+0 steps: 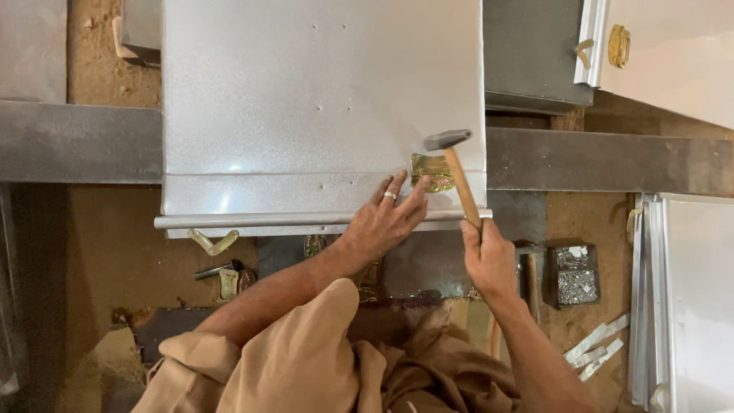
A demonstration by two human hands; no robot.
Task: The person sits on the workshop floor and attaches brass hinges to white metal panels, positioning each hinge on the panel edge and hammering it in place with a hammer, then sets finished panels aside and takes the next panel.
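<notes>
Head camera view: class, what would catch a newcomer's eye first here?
The big silver sheet-metal panel fills the upper middle, resting across a dark steel beam. At its lower right edge the left hand steadies a brass fitting, while the right hand holds a wooden-handled hammer over it.

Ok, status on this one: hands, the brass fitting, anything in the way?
Left hand flat on silver sheet-metal panel, fingertips steadying brass fitting. Right hand grips wooden-handled hammer, head raised beside the fitting. Nothing blocking it.
</notes>
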